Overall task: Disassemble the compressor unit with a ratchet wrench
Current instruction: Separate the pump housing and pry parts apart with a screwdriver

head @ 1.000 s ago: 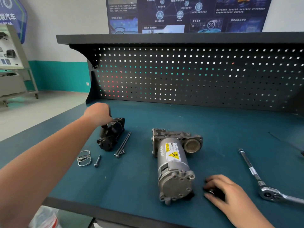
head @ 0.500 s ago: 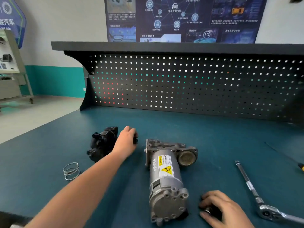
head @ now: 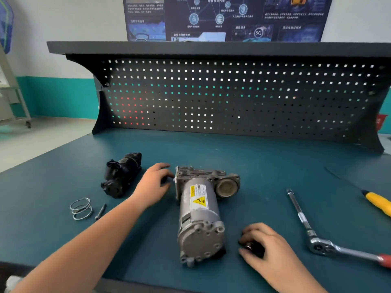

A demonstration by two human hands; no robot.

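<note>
The silver compressor unit [head: 198, 214] lies on the blue bench mat with its yellow warning label facing up and its round end cap toward me. My left hand [head: 152, 183] is at the left side of its cast head, fingers curled round a small dark part. Beside the end cap, my right hand [head: 266, 248] rests on the mat and grips a small black piece with a metal ring. The ratchet wrench [head: 317, 247], with an extension bar and a red handle, lies untouched to the right.
A removed black housing [head: 121, 176] lies at the left, with a wire spring [head: 81, 208] and a short bolt [head: 100, 211] in front of it. A yellow-handled screwdriver [head: 378, 205] lies at the far right. The perforated back panel [head: 232, 98] closes off the rear of the bench.
My left hand has moved right, from the black housing to the compressor's head. The long bolts beside the housing are no longer visible. My right hand has stayed in place.
</note>
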